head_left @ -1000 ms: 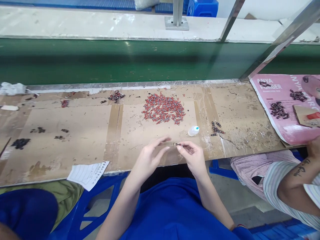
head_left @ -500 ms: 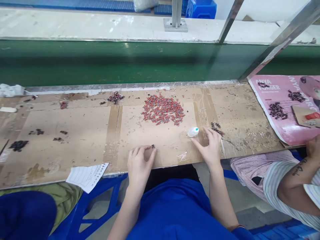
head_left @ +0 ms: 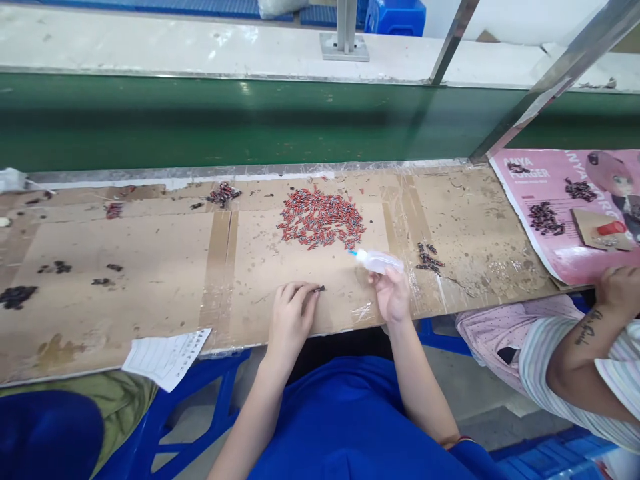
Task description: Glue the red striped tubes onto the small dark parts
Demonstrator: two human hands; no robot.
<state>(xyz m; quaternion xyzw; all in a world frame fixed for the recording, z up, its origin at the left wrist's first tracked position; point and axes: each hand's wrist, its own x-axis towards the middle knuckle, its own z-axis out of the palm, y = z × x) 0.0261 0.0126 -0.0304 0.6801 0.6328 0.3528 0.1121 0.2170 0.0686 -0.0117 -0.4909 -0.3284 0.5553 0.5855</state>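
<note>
My left hand (head_left: 294,312) pinches a small dark part (head_left: 319,289) between thumb and fingertips, low over the cardboard. In my right hand (head_left: 393,293) is a small white squeeze bottle (head_left: 379,261) with a blue tip, tilted so the tip points left. Beyond both hands lies a wide pile of small red and black parts (head_left: 323,219). To the right of the bottle sits a small heap of dark parts (head_left: 429,257). The exact kind of the small parts is too small to make out.
Cardboard (head_left: 270,267) covers the bench. A paper slip (head_left: 167,357) overhangs its front edge. Further dark clusters (head_left: 18,297) lie at left. On the right, a co-worker's hand (head_left: 617,293) rests by a pink poster (head_left: 560,257). A metal post (head_left: 453,43) stands behind.
My right hand has taken up the white bottle, which was lying on the cardboard, and brought it left, its tip now pointing left. My left hand still pinches the small dark part.
</note>
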